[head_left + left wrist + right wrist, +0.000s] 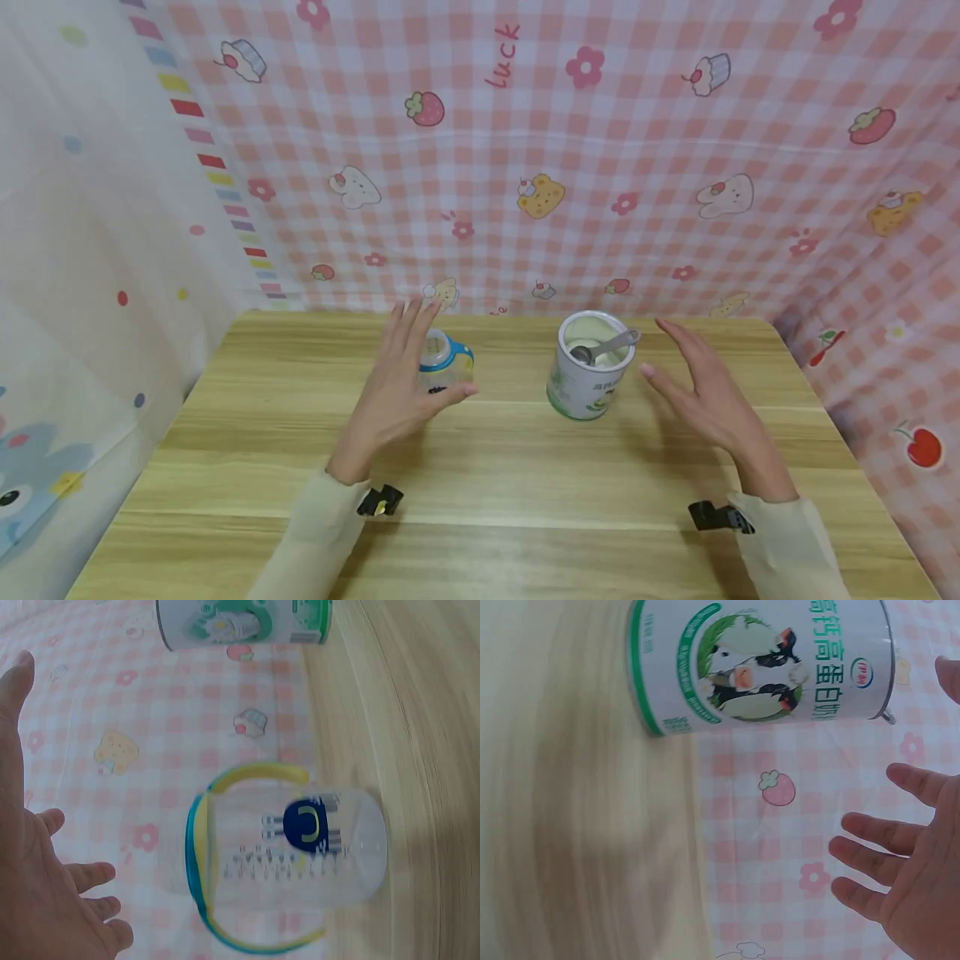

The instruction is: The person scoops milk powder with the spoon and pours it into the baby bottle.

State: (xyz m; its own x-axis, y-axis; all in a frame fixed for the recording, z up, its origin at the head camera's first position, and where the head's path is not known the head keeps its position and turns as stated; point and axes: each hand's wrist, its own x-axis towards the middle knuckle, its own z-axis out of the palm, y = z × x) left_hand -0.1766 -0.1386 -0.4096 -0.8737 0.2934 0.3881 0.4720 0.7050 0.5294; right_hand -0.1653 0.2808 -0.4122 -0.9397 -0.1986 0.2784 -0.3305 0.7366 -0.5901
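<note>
A clear baby bottle (262,877) with a blue-and-yellow two-handled collar stands upright on the table; in the head view the left hand partly covers this bottle (442,379). My left hand (397,387) hovers close beside it, fingers spread and thumb apart, holding nothing. To the right stands an open milk powder can (583,387), its label showing a cow in the right wrist view. A grey spoon (617,342) rests in the can, its handle over the rim. Right of the can, my right hand (705,396) is held with fingers extended, apart from it.
The wooden table (480,483) backs onto a pink checked cloth (480,167) with cartoon prints. A white dotted cloth (90,250) hangs at the left, and more checked cloth (885,317) at the right. A gap separates bottle and can.
</note>
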